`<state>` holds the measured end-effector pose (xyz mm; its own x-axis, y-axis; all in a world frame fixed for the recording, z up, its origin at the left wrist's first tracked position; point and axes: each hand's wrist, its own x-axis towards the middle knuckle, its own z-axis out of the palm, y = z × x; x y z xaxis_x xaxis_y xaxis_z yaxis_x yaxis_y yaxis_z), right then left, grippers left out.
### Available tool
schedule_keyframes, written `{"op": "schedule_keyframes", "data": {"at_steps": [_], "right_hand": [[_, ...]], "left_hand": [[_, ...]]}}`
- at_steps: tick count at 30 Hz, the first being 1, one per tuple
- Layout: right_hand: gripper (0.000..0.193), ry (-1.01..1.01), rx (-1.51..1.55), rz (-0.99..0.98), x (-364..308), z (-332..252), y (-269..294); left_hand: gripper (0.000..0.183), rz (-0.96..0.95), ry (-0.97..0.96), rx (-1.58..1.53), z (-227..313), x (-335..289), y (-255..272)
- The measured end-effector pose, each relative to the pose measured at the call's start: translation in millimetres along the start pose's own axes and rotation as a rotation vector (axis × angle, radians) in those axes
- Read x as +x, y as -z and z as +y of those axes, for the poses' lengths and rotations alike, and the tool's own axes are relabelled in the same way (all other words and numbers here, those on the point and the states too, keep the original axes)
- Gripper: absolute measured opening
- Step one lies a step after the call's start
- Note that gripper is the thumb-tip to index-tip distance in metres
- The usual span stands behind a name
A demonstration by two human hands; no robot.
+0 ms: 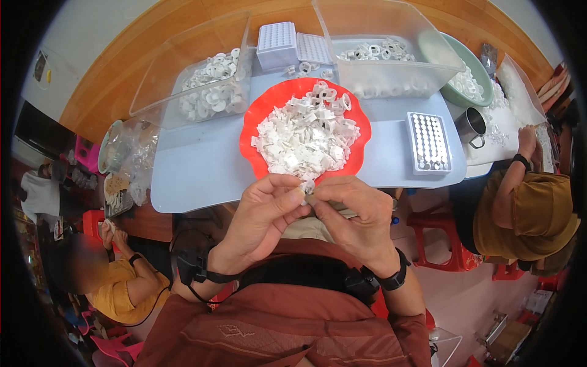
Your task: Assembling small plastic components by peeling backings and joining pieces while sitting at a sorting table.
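My left hand (269,205) and my right hand (351,205) meet just in front of the red scalloped bowl (361,160). Between their fingertips is a small white plastic part (307,187), mostly hidden by the fingers. Thumb and fingers of both hands are pinched closed on it. A heap of small white plastic pieces (306,134) fills the bowl, with some ring-shaped ones at its upper right.
On the pale blue table (189,177) stand clear bins at the left (147,101) and right (397,73) holding white parts. A white tray of small cylinders (429,144) lies right, near a metal mug (471,126). People sit on both sides; a red stool (443,241) stands right.
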<state>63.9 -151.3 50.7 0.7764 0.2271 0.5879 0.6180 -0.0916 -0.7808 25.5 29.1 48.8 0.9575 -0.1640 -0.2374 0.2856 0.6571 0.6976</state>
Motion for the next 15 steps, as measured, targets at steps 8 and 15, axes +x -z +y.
{"op": "schedule_keyframes", "data": {"at_steps": [8, 15], "right_hand": [[0.017, 0.018, -0.075, 0.022, -2.3, -3.0, -2.0], [0.022, 0.061, -0.166, 0.062, -2.7, -10.1, -4.1]], "left_hand": [[0.019, -0.034, -0.049, 0.014, -3.7, -0.6, -3.3], [0.019, -0.026, -0.07, 0.027, -5.4, -1.9, -6.1]]}}
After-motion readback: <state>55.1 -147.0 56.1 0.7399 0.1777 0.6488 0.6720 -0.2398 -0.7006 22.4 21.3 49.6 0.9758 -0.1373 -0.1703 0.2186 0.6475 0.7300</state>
